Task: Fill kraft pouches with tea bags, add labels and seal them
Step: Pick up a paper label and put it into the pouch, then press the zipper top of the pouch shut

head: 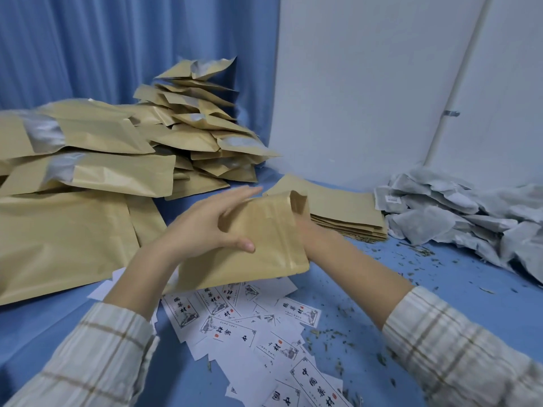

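Plaid sleeves frame the view at bottom, w/ loose printed labels (235, 327) scattered on the blue table (470, 304) between the forearms, right under the hands, probably so one can be grabbed w/o reaching.

Above them the person holds one kraft pouch (258, 248) in mid-air over the labels, mouth pointing away and up toward the right. Left hand (205, 224) wraps the near face: thumb pressed across the front, fingers spread along the far edge, clamped on the paper. Right hand (305, 227) is mostly hidden behind the pouch at its mouth end; can't tell how its fingers lie, though it seems to be steadying or spreading the opening. Mouth looks slightly gaped; whether anything is inside can't be seen, but the pouch sits flat-ish, so prob. empty or barely filled.

Supplies sit in arcs around the work spot. Flat empty pouches (346, 212) are stacked just behind the held one, within easy reach. Tea bags (458, 218), grey-white, lie heaped at right against the wall, on the right hand's side, a handy spot for feeding them in. Puffed-up pouches (97, 171) are piled at left and back; they bulge, so likely filled, some showing a silvery window strip. Tea crumbs (335, 336) litter the cloth near the labels and tea-bag heap.

Judged step: opening a fresh pouch before loading.
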`<state>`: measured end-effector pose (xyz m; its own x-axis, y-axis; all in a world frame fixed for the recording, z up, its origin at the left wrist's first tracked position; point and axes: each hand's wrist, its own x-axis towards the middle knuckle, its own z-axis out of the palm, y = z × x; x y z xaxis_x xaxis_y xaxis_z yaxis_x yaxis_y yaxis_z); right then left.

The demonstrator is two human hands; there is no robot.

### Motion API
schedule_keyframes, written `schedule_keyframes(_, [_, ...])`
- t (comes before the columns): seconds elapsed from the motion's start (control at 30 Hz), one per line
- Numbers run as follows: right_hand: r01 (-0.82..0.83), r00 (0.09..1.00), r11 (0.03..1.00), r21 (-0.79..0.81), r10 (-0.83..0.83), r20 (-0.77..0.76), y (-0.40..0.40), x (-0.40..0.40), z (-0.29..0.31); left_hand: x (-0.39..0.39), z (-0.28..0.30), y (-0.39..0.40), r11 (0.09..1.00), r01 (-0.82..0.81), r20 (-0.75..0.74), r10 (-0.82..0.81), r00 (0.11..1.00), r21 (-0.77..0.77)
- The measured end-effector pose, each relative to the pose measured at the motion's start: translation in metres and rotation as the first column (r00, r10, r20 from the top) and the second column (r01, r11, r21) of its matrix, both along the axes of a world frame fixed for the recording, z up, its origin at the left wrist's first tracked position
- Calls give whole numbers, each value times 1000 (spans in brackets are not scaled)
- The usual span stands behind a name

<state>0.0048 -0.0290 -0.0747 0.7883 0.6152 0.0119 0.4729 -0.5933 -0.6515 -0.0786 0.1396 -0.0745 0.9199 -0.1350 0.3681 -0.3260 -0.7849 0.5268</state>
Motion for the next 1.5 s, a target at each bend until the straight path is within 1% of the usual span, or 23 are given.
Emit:
schedule_keyframes(0.03, [4,1000,1000,12,-4,-5,-1,0,6,-4,0,-3,1000,-12,67,12,998,5])
schedule_keyframes(0.1, [51,997,999,13,-52,63,0,6,16,-13,1,-12,999,5,158,-10,987,32])
schedule_keyframes(0.13, [77,991,997,5,-78,108,2,12,19,-16,2,-18,997,17,185,-30,982,72])
schedule_keyframes(0.23, [124,983,992,-5,-122,134,2,19,26,-19,6,-37,975,-12,235,-41,971,220])
schedule_keyframes(0.3, [99,985,995,18,-100,143,-2,14,34,-15,8,-46,963,-74,292,-6,957,261])
schedule_keyframes(0.37, [39,993,996,78,-47,109,-9,4,45,-12,12,-54,961,-113,366,13,931,254])
schedule_keyframes(0.4, [25,997,994,110,-32,67,-12,-2,50,-11,15,-57,962,-117,401,8,916,248])
schedule_keyframes(0.5, [-40,995,995,87,31,94,-28,-11,66,-8,23,-60,971,-45,437,-64,897,235])
schedule_keyframes(0.57, [-63,985,997,41,55,166,-38,-9,79,-6,29,-60,988,29,432,-91,897,149])
schedule_keyframes(0.63, [-35,965,999,-18,38,260,-42,-9,92,-5,35,-61,997,66,439,-79,895,43])
schedule_keyframes(0.73, [8,952,997,76,-31,305,-48,-8,106,-3,44,-68,986,115,471,-45,881,-121])
schedule_keyframes(0.77, [7,942,999,52,-24,334,-51,-8,110,-2,47,-69,979,128,478,-37,878,-161])
schedule_keyframes(0.8, [-4,928,1000,5,2,373,-54,-6,114,-1,51,-71,973,133,472,-29,881,-188])
schedule_keyframes(0.87, [-43,921,996,-83,71,384,-63,-4,127,2,59,-71,956,131,436,-4,900,-262])
schedule_keyframes(0.93, [-83,909,987,-140,132,394,-73,-7,145,5,65,-71,902,157,405,22,914,-403])
schedule_keyframes(1.0, [-93,906,995,-47,104,411,-84,-11,160,10,69,-71,821,202,376,17,927,-535])
schedule_keyframes(1.07, [-111,884,990,90,57,465,-101,-14,173,16,72,-71,765,220,368,23,930,-605])
schedule_keyframes(1.2, [-133,850,978,159,30,526,-135,-17,183,27,78,-69,614,236,326,37,945,-753])
schedule_keyframes(1.27, [-123,797,976,180,-11,603,-147,-15,179,32,80,-69,561,260,316,2,949,-786])
schedule_keyframes(1.3, [-102,780,977,187,-38,625,-153,-11,176,34,80,-70,510,281,312,-26,950,-813])
schedule_keyframes(1.37, [-61,828,956,287,-113,549,-160,-3,167,37,79,-73,421,306,293,-97,951,-854])
schedule_keyframes(1.43, [-24,876,929,370,-159,455,-166,5,155,38,77,-76,413,310,259,-175,950,-857])
schedule_keyframes(1.5, [-5,884,930,367,-167,437,-170,11,145,40,78,-78,438,298,227,-209,951,-848])
